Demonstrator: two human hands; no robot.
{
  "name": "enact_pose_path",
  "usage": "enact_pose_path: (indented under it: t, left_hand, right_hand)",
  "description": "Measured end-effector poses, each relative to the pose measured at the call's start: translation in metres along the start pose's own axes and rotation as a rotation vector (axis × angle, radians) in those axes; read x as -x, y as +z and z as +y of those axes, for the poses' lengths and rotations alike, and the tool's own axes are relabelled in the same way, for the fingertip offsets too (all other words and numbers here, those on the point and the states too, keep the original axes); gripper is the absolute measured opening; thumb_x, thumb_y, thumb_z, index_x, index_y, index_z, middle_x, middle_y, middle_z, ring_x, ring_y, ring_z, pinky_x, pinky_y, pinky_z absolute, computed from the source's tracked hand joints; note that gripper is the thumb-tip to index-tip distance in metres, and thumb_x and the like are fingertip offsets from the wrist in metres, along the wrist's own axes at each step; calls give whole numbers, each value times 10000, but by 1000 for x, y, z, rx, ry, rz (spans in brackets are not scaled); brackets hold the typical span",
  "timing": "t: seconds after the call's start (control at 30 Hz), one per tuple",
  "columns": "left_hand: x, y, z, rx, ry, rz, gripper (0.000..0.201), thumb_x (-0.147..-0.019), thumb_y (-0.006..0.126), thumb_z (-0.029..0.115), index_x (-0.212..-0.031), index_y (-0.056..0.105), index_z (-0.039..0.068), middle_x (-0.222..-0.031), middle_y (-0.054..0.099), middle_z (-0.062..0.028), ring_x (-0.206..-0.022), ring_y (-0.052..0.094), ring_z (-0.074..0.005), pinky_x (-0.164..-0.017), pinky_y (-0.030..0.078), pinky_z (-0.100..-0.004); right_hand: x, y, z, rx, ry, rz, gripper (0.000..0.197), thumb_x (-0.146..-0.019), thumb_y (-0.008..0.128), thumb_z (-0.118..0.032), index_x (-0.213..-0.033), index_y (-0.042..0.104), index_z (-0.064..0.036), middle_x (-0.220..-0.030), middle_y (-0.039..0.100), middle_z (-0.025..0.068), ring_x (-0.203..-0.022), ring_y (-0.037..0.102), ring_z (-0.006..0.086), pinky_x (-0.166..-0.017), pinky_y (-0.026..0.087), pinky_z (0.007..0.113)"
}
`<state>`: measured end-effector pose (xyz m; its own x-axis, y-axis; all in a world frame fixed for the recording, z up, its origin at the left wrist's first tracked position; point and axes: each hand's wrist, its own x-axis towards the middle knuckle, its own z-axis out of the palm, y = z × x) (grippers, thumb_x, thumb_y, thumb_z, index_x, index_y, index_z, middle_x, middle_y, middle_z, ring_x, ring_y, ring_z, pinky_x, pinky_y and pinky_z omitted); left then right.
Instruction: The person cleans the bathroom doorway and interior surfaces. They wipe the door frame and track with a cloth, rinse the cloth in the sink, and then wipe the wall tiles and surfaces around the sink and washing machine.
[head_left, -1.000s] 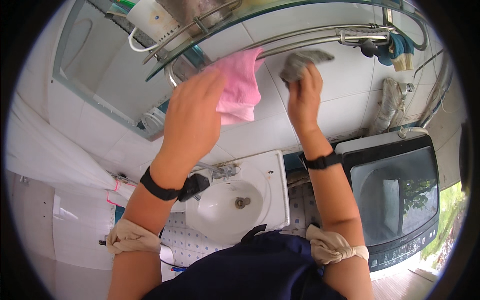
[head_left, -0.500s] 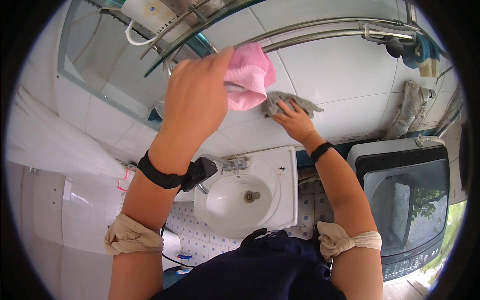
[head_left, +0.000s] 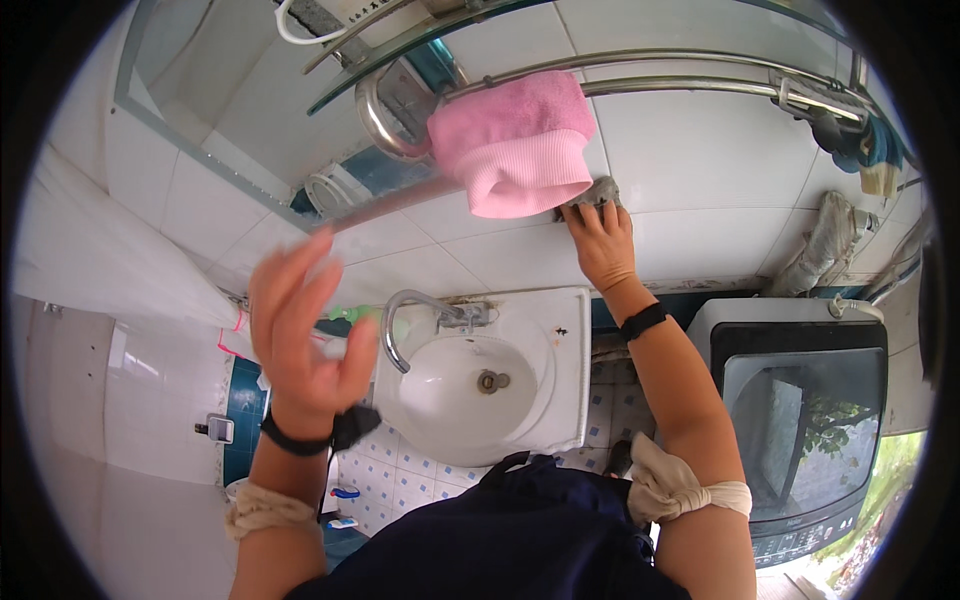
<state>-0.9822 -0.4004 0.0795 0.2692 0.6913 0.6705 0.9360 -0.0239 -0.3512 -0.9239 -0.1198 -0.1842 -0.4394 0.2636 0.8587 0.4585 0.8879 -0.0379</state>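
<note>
My right hand (head_left: 602, 248) presses a crumpled grey rag (head_left: 604, 190) against the white wall tiles (head_left: 690, 235), its fingers closed over the cloth. Just above and left of it, a pink fabric mitt (head_left: 515, 130) with a ribbed cuff hangs over the metal towel rail (head_left: 690, 88) and hides part of the rag. Away from the mitt, my left hand (head_left: 308, 335) is raised to the left of the sink faucet (head_left: 405, 310). Its fingers are apart, slightly blurred, and nothing is in them.
Below my hands stands a white washbasin (head_left: 570, 400). A top-loading washing machine (head_left: 800, 420) is at the right, near a wrapped pipe (head_left: 820, 235). A mirror (head_left: 240, 110) and glass shelf (head_left: 400, 62) are at upper left; a white curtain (head_left: 120, 260) hangs at far left.
My left hand has let go of the pink mitt and come down to the left. The mitt now hangs on the rail. My right hand has shifted slightly with the rag, which looks more bunched.
</note>
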Motion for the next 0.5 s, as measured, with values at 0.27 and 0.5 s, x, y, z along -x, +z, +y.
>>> enact_pose_path:
  t: [0.27, 0.5]
  left_hand:
    - [132, -37, 1, -119, -282, -191, 360, -771, 566, 73, -1112, 503, -21, -1179, 530, -220, -1052, 526, -351, -940, 390, -454]
    - [164, -59, -8, -134, -481, -215, 402, -759, 581, 35, -1149, 505, -25, -1196, 522, -212, -1077, 513, -361, -920, 414, -418]
  right_hand:
    - [-10, 4, -23, -33, 145, 29, 383, -750, 528, -120, -1126, 600, -130, -1007, 478, 55, -883, 460, 285, -731, 409, 385]
    - [-43, 7, -43, -99, 294, 201, 428, -736, 519, -56, -1157, 589, -93, -986, 474, 79, -814, 462, 315, -668, 397, 390]
